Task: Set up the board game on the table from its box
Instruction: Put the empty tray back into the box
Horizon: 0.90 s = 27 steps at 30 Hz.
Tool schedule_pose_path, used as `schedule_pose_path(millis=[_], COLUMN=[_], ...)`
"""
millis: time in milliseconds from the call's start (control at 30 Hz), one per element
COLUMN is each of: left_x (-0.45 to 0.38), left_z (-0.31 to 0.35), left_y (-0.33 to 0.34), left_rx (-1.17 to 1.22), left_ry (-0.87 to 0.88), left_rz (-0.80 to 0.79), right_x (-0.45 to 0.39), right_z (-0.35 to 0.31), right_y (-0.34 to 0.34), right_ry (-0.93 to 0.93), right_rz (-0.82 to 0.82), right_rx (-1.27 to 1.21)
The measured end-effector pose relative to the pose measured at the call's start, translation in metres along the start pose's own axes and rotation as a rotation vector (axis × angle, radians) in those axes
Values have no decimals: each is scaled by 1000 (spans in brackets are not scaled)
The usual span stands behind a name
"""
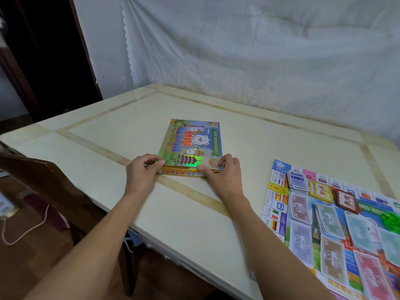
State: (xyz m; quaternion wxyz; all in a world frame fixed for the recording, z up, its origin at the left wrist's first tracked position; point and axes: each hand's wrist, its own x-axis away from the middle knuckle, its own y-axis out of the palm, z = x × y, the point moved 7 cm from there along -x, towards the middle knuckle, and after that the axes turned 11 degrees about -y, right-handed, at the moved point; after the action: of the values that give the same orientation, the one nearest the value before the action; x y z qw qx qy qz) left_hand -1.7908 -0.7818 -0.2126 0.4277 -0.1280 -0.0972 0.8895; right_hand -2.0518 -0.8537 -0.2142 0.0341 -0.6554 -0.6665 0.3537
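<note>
- Nearest, bottom right: a colourful printed game board (279,215) lies flat on the table, w/ flag squares along its left edge.
- On the board: flat stacks of paper play money (299,207) in purple, green, pink & tan, laid out in rows, some overlapping.
- Toward the board's far end: a pile of small pale-blue cards (298,182), a yellow card deck (320,191) just beside it, then a dark red card deck (346,201) next along.
- Both bare forearms reach in from the bottom edge over the cream glossy table (121,135), which has tan inlaid stripes.
- Left hand (141,173): fingers curled, thumb & fingertips pinching the near left corner of the box lid.
- Right hand (223,171): fingers curled over the near right corner, thumb against the near side wall; holding the box too.
- The flat rectangular cardboard game box (192,144), lid w/ white cartoon bears, a pagoda & "TRAVEL AROUND WORLD", yellow side walls, sits on the table mid-frame, well left of the board, near edge right at a tan stripe. Lid looks on; can't tell if it's lifted at all.
- Left foreground: dark brown wooden chair back (43,176) beside the table's edge; a white cable (26,231) on the floor below.
- Farthest: a wrinkled white cloth sheet (259,50) hangs on the wall behind the table; dark doorway (43,50) at left.
</note>
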Motion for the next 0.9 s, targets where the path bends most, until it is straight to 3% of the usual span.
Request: schedule_pose_path(millis=[100,267,600,800,900], left_x=[1,4,3,23,38], left_z=[1,4,3,18,28], left_y=[1,10,7,25,40], left_rx=[-41,-142,-162,-252,-347], left_ry=[3,6,5,158,235], left_rz=[-13,-92,-22,-149,-211], right_x=[1,1,-2,-1,-2], right_z=[-3,-4,1,3,-15], right_y=[5,2,4,-1,1], right_ry=[-33,-42,-40,100,-21], right_rz=[-65,-17,9,-72,-113], right_rx=[57,99,109,518,562])
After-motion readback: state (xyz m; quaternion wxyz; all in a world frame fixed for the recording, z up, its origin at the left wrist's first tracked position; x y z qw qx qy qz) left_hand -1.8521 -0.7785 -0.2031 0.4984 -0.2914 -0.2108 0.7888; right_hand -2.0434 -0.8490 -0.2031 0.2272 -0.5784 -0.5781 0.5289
